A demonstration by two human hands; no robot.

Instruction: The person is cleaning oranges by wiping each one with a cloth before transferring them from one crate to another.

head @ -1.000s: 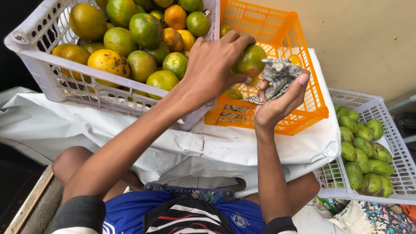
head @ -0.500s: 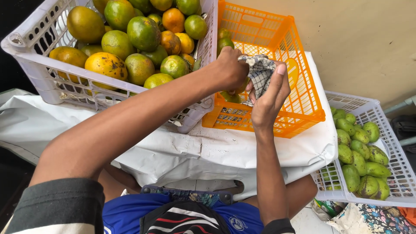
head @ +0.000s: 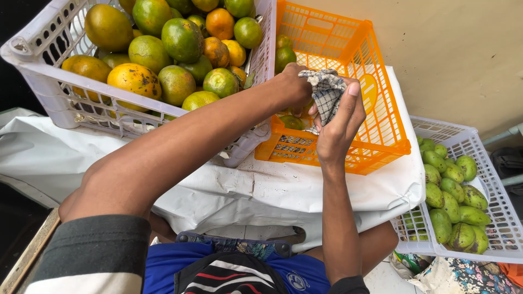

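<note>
Left hand (head: 291,87): closed around a fruit (head: 306,105) held over the orange crate (head: 381,142); the fruit is mostly hidden by the fingers and the cloth, only a sliver of green-yellow skin shows.
Right hand (head: 339,122): its grip pinches a checked cloth (head: 327,90) and presses it against the fruit, thumb up; the two hands meet so the cloth can wrap the fruit.
White crate (head: 38,81): one, heaped with green, yellow and orange citrus fruits (head: 182,38), far more than a dozen; it sits tilted on the covered worktop (head: 272,190), just left of the orange crate and touching it.
Orange crate: one, nearly bare; I count about three fruits inside, at its near-left side.
Second white crate (head: 493,179): one, lower at the right, with about fifteen small green mangoes (head: 452,204).
Cloths: one.
</note>
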